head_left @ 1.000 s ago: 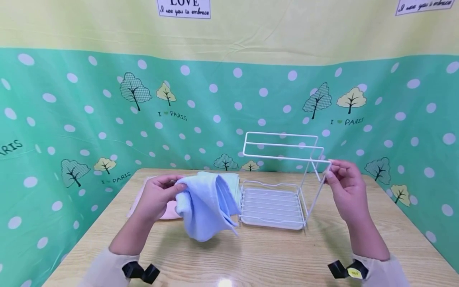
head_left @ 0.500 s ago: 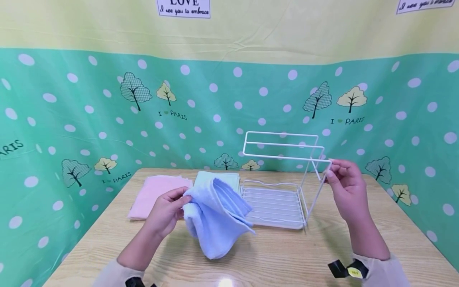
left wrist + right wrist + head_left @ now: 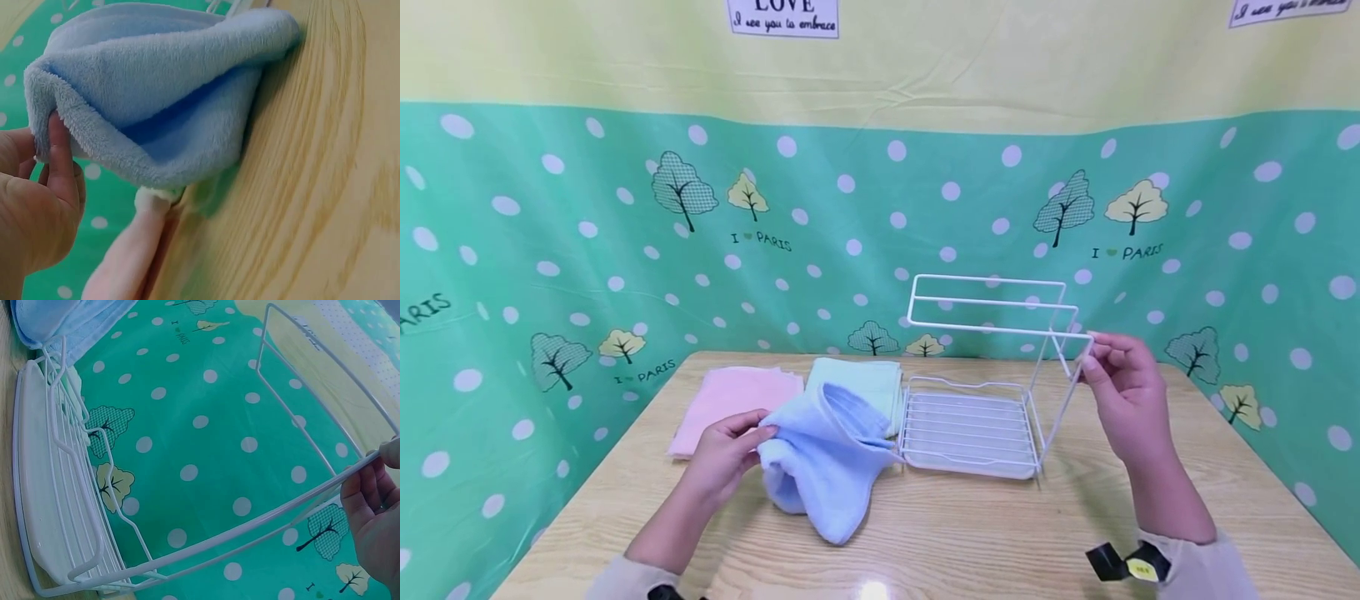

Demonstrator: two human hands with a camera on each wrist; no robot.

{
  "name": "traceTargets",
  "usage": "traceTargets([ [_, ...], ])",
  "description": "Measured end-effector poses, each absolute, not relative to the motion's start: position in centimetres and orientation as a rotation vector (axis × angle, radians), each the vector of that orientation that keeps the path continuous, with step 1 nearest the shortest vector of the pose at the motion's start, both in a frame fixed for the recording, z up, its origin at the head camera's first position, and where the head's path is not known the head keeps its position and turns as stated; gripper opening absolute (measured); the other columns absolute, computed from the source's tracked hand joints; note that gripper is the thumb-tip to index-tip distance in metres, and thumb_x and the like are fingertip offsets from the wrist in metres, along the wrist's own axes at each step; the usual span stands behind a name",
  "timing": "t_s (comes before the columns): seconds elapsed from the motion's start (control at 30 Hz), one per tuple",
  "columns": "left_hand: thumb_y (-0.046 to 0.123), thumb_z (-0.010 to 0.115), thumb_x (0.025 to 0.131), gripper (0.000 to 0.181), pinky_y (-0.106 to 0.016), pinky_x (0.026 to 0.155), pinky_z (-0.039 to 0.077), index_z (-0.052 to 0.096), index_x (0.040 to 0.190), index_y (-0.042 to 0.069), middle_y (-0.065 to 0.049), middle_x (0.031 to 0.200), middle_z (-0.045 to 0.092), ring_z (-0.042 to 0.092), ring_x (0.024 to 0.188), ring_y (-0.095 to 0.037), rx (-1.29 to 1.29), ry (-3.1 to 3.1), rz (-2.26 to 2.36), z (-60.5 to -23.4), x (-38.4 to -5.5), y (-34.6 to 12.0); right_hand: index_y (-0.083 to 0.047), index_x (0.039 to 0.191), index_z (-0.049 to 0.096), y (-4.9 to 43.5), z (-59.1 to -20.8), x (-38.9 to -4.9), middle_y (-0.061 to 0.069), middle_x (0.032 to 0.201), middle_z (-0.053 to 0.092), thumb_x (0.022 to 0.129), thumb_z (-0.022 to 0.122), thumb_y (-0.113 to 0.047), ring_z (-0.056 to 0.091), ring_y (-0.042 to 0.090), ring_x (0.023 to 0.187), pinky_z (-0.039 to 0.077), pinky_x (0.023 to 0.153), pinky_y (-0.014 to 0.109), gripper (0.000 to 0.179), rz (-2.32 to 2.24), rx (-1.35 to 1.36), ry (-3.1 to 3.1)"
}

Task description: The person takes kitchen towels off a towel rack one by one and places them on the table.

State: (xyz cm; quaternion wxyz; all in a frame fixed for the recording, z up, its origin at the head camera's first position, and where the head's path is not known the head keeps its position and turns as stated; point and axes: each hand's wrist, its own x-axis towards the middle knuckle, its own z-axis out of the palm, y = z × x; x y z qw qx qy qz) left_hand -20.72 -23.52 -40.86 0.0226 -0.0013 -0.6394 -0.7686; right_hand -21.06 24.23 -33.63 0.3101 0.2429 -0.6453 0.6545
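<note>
My left hand [image 3: 724, 457] pinches a light blue towel [image 3: 827, 458] by its left edge. The towel droops in loose folds, its lower tip at or close to the tabletop, left of a white wire rack [image 3: 968, 462]. In the left wrist view, the towel's fluffy folded edge [image 3: 106, 147] lies between thumb and fingers. My right hand [image 3: 1129, 398] grips the rack's upright at its top right corner. The right wrist view shows the rack's bar [image 3: 250, 532] running to the fingers, and the rack's base stands on the table.
A folded pink towel [image 3: 730, 400] lies at the back left of the wooden table [image 3: 955, 542]. Beside it is a folded mint green towel [image 3: 865, 377], partly covered by the blue one. A green patterned curtain [image 3: 850, 200] hangs behind the table.
The blue towel first swung right and toward me, then left and down with my left hand. More of the pink towel now shows. My right hand and the rack stayed put.
</note>
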Motion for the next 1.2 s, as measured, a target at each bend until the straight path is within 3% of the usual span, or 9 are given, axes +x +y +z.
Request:
traceTargets([
  [0.2, -0.009, 0.065, 0.087, 0.029, -0.025, 0.065, 0.057, 0.077, 0.09, 0.018, 0.003, 0.088, 0.068, 0.065, 0.076, -0.009, -0.004, -2.067, -2.294, -41.9, -20.5, -25.7, 0.01, 0.121, 0.051, 24.2, -33.6, -21.2, 0.009, 0.098, 0.056, 0.095, 0.048, 0.013, 0.058, 0.015, 0.087, 0.054, 0.079, 0.018, 0.026, 1.723, 0.655, -1.702],
  [0.37, -0.004, 0.071, 0.085, 0.018, -0.029, 0.063, 0.058, 0.074, 0.098, 0.006, -0.001, 0.089, 0.069, 0.066, 0.076, -0.011, 0.091, -2.269, -2.105, -42.5, -20.4, -27.8, 0.01, 0.121, 0.051, 24.2, -33.6, -21.1, 0.01, 0.098, 0.056, 0.095, 0.049, 0.012, 0.058, 0.016, 0.087, 0.054, 0.079, 0.018, 0.025, 1.726, 0.647, -1.705],
  [0.57, 0.006, 0.079, 0.08, 0.03, -0.033, 0.064, 0.058, 0.067, 0.104, -0.006, -0.009, 0.093, 0.07, 0.066, 0.079, -0.016, 0.178, -2.613, -1.754, -43.2, -20.1, -29.9, 0.009, 0.12, 0.052, 24.2, -33.7, -21.0, 0.01, 0.099, 0.057, 0.095, 0.049, 0.013, 0.058, 0.017, 0.087, 0.054, 0.078, 0.019, 0.026, 1.743, 0.618, -1.699],
  [0.93, 0.019, 0.083, 0.078, 0.031, -0.026, 0.068, 0.048, 0.061, 0.092, 0.002, -0.004, 0.086, 0.059, 0.054, 0.085, -0.018, -0.047, -2.929, -1.234, -43.7, -19.5, -32.5, 0.01, 0.121, 0.051, 24.3, -33.9, -20.9, 0.009, 0.097, 0.056, 0.095, 0.048, 0.014, 0.057, 0.016, 0.086, 0.054, 0.079, 0.018, 0.026, 1.736, 0.628, -1.698],
  [1.2, 0.011, 0.077, 0.084, 0.023, -0.024, 0.067, 0.049, 0.059, 0.092, 0.0, -0.006, 0.089, 0.057, 0.051, 0.087, -0.019, 0.125, -2.825, -1.332, -44.7, -19.8, -32.3, 0.012, 0.12, 0.051, 24.3, -33.9, -21.0, 0.009, 0.097, 0.056, 0.095, 0.049, 0.014, 0.057, 0.016, 0.085, 0.054, 0.078, 0.019, 0.026, 1.749, 0.658, -1.674],
])
